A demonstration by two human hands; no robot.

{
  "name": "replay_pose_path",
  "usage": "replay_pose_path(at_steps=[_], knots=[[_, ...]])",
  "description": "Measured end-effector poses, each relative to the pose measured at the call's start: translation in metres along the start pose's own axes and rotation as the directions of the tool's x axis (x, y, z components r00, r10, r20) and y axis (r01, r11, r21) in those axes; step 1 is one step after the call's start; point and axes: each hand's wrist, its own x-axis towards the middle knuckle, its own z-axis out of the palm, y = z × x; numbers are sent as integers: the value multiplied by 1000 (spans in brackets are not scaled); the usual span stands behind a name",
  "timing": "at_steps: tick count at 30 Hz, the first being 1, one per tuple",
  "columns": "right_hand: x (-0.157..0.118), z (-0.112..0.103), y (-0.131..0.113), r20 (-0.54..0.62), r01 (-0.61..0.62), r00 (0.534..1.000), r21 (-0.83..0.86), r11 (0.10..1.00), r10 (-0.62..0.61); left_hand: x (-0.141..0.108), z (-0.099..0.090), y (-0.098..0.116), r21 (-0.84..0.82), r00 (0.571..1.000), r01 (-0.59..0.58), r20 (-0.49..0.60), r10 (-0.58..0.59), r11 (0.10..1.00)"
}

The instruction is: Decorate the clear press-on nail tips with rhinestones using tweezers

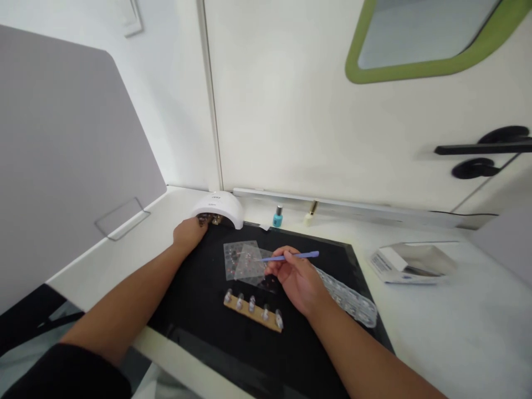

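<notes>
My left hand reaches to the mouth of a white nail lamp, its fingers mostly hidden. Brown, shiny small items show beside those fingers under the lamp; I cannot make them out. Pinched in my right hand is a slim purple stick, its thin end pointing left over clear sticker sheets with small red and dark marks. Below them, a tan strip carries several decorated nail tips. A long clear plastic case lies partly behind my right hand and forearm.
A black mat covers the middle of the white table. Along its back stand a blue nail polish bottle and a pale one with a gold cap. An open white box sits at right. A grey panel rises at left.
</notes>
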Motion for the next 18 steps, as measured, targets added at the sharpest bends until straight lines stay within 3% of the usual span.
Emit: replay_pose_path(at_steps=[7,13,18], knots=[[6,3,-4,30,-9,1000,-20,1000,10,-53,-17,-82,-18,997,40,63,-38,999],[6,11,-8,-31,44,999,-4,999,-44,-91,-38,-156,14,983,163,86,-164,986],[2,29,-22,-102,121,987,-37,992,-124,-105,-61,-190,32,973,215,79,-216,976]])
